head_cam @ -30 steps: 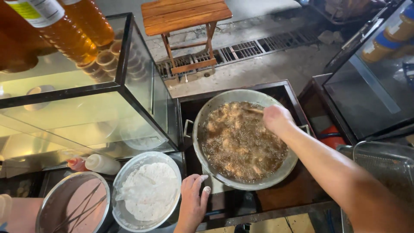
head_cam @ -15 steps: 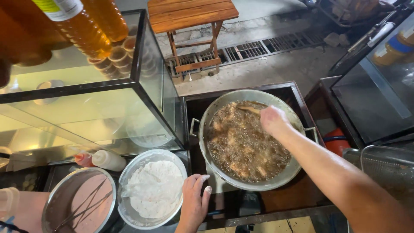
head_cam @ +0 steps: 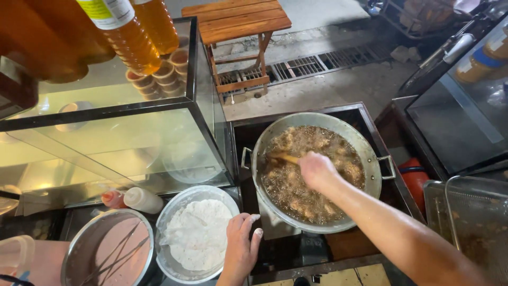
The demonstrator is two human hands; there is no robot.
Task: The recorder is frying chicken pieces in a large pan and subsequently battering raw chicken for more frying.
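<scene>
A wide metal frying pan [head_cam: 370, 159] sits on a black burner stand, full of bubbling oil and browned food pieces [head_cam: 296, 185]. My right hand [head_cam: 316, 170] reaches over the pan, shut on a wooden stick [head_cam: 284, 157] whose end dips into the oil at the left side. My left hand [head_cam: 241, 249], dusted with flour, rests on the rim of a metal bowl [head_cam: 169, 222] of white flour [head_cam: 198, 233], fingers spread, holding nothing.
A glass display case [head_cam: 132, 137] stands to the left with oil bottles [head_cam: 129, 39] and stacked small cups on top. A second bowl [head_cam: 74, 254] of pinkish batter, two squeeze bottles [head_cam: 140, 199], a wire basket [head_cam: 471, 217] at right, a wooden stool [head_cam: 238, 26] beyond.
My right hand with the stick has moved from the pan's far right side toward its centre-left. My left hand stays at the flour bowl's rim. The camera view has shifted slightly left.
</scene>
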